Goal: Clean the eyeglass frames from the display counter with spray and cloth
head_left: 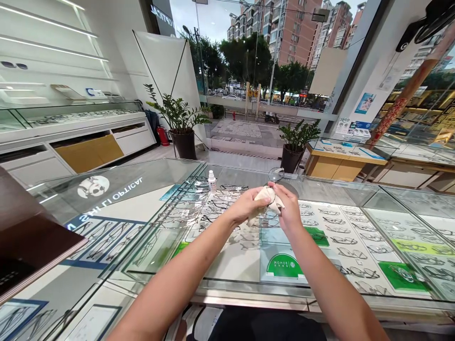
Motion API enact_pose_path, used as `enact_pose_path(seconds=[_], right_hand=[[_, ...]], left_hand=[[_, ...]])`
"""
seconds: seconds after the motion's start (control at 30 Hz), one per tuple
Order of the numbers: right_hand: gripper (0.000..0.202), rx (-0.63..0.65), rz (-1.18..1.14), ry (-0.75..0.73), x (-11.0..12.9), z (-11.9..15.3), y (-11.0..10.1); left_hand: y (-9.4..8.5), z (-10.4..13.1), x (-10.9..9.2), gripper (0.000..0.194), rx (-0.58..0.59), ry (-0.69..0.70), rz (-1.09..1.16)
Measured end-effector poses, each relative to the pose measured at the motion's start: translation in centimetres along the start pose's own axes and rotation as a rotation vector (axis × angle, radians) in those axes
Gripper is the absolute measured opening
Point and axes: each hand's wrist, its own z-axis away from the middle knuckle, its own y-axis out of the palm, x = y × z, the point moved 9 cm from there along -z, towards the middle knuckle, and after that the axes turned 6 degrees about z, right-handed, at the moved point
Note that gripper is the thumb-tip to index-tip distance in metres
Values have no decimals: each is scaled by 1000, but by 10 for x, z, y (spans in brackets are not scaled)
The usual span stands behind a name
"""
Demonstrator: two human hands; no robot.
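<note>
Eyeglasses [276, 174] are in the person's two hands, above the far middle part of the glass-topped surface [249, 285], with one round, thin-rimmed lens standing out beyond the fingers on the far side. A pale cream cloth [267, 195] is bunched around the nearer part of them, so most of the frame is hidden.

The left hand [250, 201] comes in from the near left, its fingers closed and its thumb pressed on the cloth. The right hand [289, 203] comes in from the near right, its fingers curled in against the cloth's right side, with little gap left; exactly which of them touch the frame, I cannot tell.

To the left of the hands, a small white bottle [212, 182] stands upright, well apart from the cloth. Under the glass, rows of spectacle frames [337, 229] lie to the right of the hands, and more lie to the left. A green semicircular sign [284, 266] with white lettering sits nearer the person, and a green card [404, 276] lies farther right. On the far side of the surface, one potted plant [183, 118] stands to the left and another plant [299, 135] to the right.
</note>
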Motion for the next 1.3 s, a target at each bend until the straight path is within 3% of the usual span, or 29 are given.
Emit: enact_pose_path(seconds=[0.5, 0.6, 0.77, 1.03, 1.3], right_hand=[[21, 37, 15, -2, -6, -4, 1], [24, 19, 21, 3, -6, -7, -3], [25, -18, -8, 17, -7, -10, -8], [28, -42, -32, 1, -2, -11, -11], [32, -41, 17, -37, -2, -12, -12]], left_hand=[[-15, -4, -1, 61, -169, 60, -47], [-15, -3, 1, 61, -132, 10, -33], [0, 0, 0, 59, 12, -37, -15], [-16, -5, 12, 59, -125, -80, 61], [-6, -5, 6, 58, -35, -58, 103]])
